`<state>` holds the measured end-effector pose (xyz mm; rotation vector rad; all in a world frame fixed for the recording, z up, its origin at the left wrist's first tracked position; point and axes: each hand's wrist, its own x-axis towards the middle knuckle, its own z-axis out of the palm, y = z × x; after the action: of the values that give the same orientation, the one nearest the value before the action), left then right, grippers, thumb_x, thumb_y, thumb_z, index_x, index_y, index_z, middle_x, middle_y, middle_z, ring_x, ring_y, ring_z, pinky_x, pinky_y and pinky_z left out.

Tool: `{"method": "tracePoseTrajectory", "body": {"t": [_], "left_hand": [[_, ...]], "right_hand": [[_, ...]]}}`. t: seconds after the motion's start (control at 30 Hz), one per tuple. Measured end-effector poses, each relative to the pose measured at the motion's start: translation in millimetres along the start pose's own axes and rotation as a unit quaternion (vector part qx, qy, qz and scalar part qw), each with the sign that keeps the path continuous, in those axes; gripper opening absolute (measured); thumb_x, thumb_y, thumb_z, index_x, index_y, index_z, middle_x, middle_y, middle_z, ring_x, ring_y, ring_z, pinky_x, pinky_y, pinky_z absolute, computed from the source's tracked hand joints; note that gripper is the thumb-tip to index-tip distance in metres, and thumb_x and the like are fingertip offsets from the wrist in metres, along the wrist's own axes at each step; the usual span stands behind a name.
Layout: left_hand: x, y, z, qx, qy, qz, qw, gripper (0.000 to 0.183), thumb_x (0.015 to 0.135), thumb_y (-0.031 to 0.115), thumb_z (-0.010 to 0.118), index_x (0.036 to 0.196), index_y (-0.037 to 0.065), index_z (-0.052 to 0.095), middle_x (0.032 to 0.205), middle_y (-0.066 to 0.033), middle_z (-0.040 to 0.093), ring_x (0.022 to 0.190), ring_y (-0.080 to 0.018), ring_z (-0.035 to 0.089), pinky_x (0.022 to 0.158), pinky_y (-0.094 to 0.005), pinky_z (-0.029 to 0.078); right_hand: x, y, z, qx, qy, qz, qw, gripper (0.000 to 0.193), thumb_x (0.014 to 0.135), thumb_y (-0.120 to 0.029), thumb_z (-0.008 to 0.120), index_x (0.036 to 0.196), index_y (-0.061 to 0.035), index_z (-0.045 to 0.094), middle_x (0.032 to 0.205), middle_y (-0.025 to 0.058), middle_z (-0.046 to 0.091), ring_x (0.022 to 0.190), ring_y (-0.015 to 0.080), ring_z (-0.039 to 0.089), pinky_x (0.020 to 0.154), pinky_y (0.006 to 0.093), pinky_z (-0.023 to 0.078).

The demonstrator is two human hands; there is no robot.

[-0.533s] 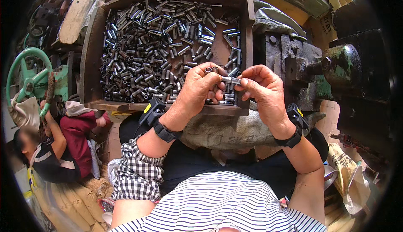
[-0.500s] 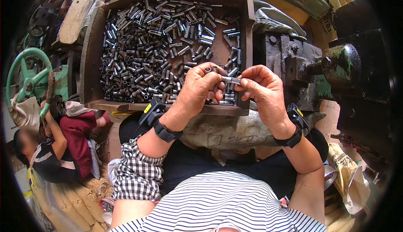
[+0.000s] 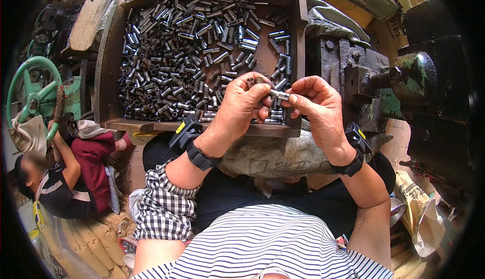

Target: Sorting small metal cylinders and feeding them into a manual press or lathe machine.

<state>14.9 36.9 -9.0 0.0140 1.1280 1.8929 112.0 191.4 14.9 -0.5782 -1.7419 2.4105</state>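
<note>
Over the near right part of a wooden tray (image 3: 202, 126), a shiny metal tube (image 3: 279, 95) spans the gap between my two hands. My left hand (image 3: 241, 99) pinches one end of it between thumb and fingers. A couple of short dark metal sleeves (image 3: 250, 82) also sit in its curled fingers. The tube's other end is gripped by the thumb and fingertips of my right hand (image 3: 314, 99). Many short metal sleeves (image 3: 166, 84) and longer tubes (image 3: 164, 18) fill the tray, dense at the left and sparser at the right.
A black and green machine (image 3: 411, 82) stands close on the right, with a grey cloth (image 3: 333, 21) behind it. At the left, another person (image 3: 63, 183) sits by a green handwheel (image 3: 35, 97). A coarse sack (image 3: 283, 155) lies between my knees and the tray.
The tube has tilted slightly, its right end lower, and both hands have shifted a little to the right. The grip of both hands stays on it.
</note>
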Motion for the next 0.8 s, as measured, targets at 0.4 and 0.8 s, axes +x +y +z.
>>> {"method": "tracePoseTrajectory", "body": {"t": [0.4, 0.8], "left_hand": [[-4.9, -10.1, 5.2, -0.072, 0.054, -0.039, 0.995, 0.009, 0.088, 0.015, 0.059, 0.089, 0.008, 0.054, 0.068, -0.0001, 0.056, 0.046, -0.0062, 0.05, 0.039, -0.0158, 0.04], [-10.5, 10.7, 11.3, 0.052, -0.107, -0.043, 0.992, 0.018, 0.084, 0.015, 0.066, 0.092, 0.002, 0.055, 0.073, -0.0064, 0.06, 0.053, -0.011, 0.057, 0.047, -0.0218, 0.049]], "right_hand": [[-3.1, 6.8, 9.5, -0.152, 0.06, -0.097, 0.982, 0.011, 0.081, 0.002, 0.064, 0.089, 0.0008, 0.056, 0.079, 0.0029, 0.061, 0.072, 0.0064, 0.06, 0.062, 0.0194, 0.05], [1.0, -31.4, -6.2, -0.021, -0.076, 0.038, 0.996, 0.013, 0.079, -0.001, 0.067, 0.088, -0.001, 0.058, 0.078, 0.0051, 0.062, 0.068, 0.0103, 0.061, 0.058, 0.0238, 0.052]]}}
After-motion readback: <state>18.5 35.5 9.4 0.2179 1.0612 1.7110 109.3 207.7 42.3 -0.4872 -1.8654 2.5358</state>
